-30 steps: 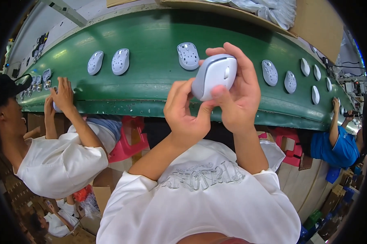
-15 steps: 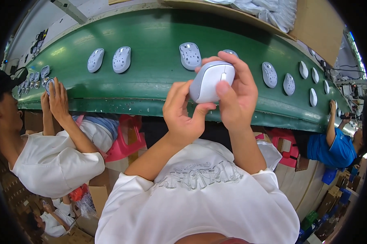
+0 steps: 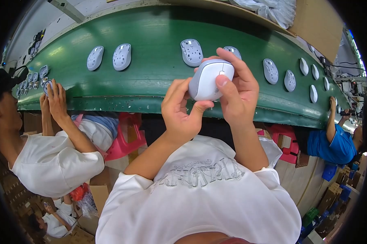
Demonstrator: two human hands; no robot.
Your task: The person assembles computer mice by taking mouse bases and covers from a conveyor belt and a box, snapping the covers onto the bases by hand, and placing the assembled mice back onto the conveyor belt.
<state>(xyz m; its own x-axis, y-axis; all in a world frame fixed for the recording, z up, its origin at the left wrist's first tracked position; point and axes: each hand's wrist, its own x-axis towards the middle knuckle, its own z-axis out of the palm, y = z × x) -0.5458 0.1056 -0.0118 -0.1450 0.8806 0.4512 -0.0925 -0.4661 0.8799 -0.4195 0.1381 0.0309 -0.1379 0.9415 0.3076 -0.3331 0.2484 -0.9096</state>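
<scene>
A white computer mouse with grey sides (image 3: 206, 84) is held up in front of my chest, over the near edge of the green belt. My left hand (image 3: 182, 109) grips its left side, fingers behind and thumb at its lower end. My right hand (image 3: 241, 91) closes round the other side, with the thumb lying on top just by the scroll wheel (image 3: 221, 73). The mouse's underside is hidden. Just beyond my hands, a mouse lying underside up (image 3: 191, 53) rests on the belt, and another upturned mouse (image 3: 232, 51) is partly covered by my right fingers.
More upturned mice (image 3: 121, 57) lie on the green belt (image 3: 155, 49) to the left, others (image 3: 270, 71) to the right. At the left a co-worker's hands (image 3: 56, 101) hold a mouse. A person in blue (image 3: 332, 146) works far right. A cardboard box (image 3: 315, 28) stands beyond the belt.
My right thumb has slid up the mouse toward the scroll wheel, and the mouse is tilted slightly differently. Both hands keep their grip.
</scene>
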